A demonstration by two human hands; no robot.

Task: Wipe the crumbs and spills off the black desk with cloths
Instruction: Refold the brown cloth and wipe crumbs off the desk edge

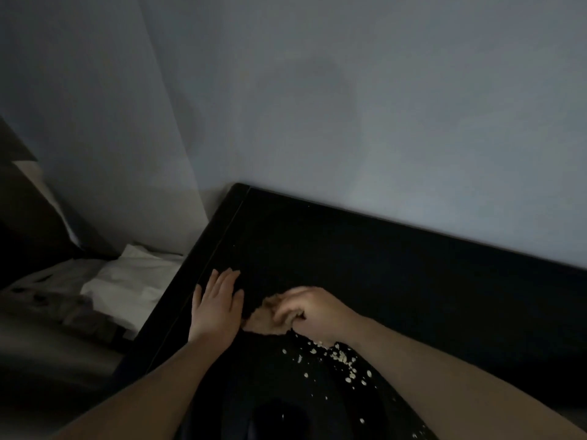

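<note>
The black desk (397, 274) runs along the wall in dim light. My left hand (217, 308) lies flat on it near the left edge, fingers straight, possibly on a dark cloth that I cannot make out. My right hand (309, 311) curls its fingers round a tan cloth (262, 317) bunched on the desk between the two hands. Pale crumbs (340, 360) are scattered on the desk under and in front of my right wrist, trailing toward the near edge.
A grey wall (349, 106) stands right behind the desk. Left of the desk, lower down, lie white crumpled sheets or fabric (133, 281) and other dim clutter. A dark rounded shape (276, 420) sits at the near edge.
</note>
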